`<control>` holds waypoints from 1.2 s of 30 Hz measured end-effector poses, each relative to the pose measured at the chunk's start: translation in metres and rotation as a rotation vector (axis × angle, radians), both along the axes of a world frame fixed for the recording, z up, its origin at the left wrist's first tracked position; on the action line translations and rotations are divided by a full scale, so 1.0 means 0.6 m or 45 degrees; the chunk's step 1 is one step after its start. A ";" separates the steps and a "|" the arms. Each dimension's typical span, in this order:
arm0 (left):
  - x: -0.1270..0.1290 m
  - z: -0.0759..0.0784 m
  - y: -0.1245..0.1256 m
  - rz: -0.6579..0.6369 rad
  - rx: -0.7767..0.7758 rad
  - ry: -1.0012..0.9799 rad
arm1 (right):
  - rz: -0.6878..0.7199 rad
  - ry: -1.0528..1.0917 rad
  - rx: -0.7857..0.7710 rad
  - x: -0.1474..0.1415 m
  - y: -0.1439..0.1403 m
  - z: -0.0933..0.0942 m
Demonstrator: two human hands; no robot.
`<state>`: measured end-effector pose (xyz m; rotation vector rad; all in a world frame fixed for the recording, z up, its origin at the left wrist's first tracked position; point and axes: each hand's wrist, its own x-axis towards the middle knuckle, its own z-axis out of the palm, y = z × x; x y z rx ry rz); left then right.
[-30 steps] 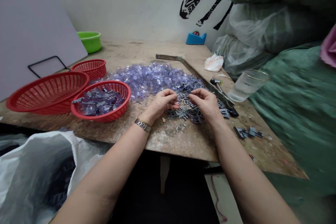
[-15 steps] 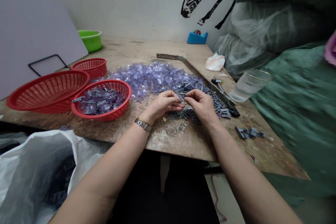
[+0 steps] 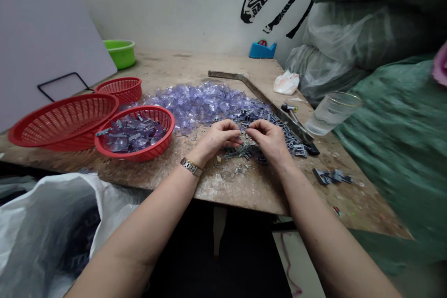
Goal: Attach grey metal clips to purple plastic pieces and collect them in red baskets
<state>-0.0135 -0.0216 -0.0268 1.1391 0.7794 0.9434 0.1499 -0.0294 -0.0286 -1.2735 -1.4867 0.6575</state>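
My left hand (image 3: pixel 223 137) and my right hand (image 3: pixel 267 136) face each other low over the table, a small gap between their fingertips. Both have thumb and fingers pinched together; whatever they hold is too small to make out. Under and behind them lies a heap of small grey plastic parts (image 3: pixel 291 142). Behind this spreads a larger pile of clear purple-tinted plastic pieces (image 3: pixel 199 100). To the left, a red basket (image 3: pixel 169 135) holds grey parts mixed with clear pieces.
Two more red baskets (image 3: pixel 63 123) and a green basin (image 3: pixel 122 56) stand left. A bent metal strip (image 3: pixel 258 93) borders the pile. A glass (image 3: pixel 331 114), a blue tape dispenser (image 3: pixel 262 50) and several grey blocks (image 3: pixel 331 177) are right. A white sack (image 3: pixel 101 205) hangs below the left edge.
The fingertips of my two hands have drawn slightly apart, the left shifting a little to the left. The basket and piles look the same.
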 end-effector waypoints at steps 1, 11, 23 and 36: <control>0.001 0.001 0.000 0.018 0.005 -0.002 | 0.000 0.010 -0.007 0.000 0.001 0.000; 0.007 0.001 0.003 0.249 0.152 0.167 | 0.064 0.134 -0.048 -0.005 0.003 -0.005; 0.007 0.003 -0.001 0.152 0.041 0.168 | 0.098 0.175 -0.086 -0.007 0.005 -0.013; 0.002 0.001 -0.003 0.165 0.074 0.076 | 0.104 0.161 -0.072 -0.007 0.004 -0.011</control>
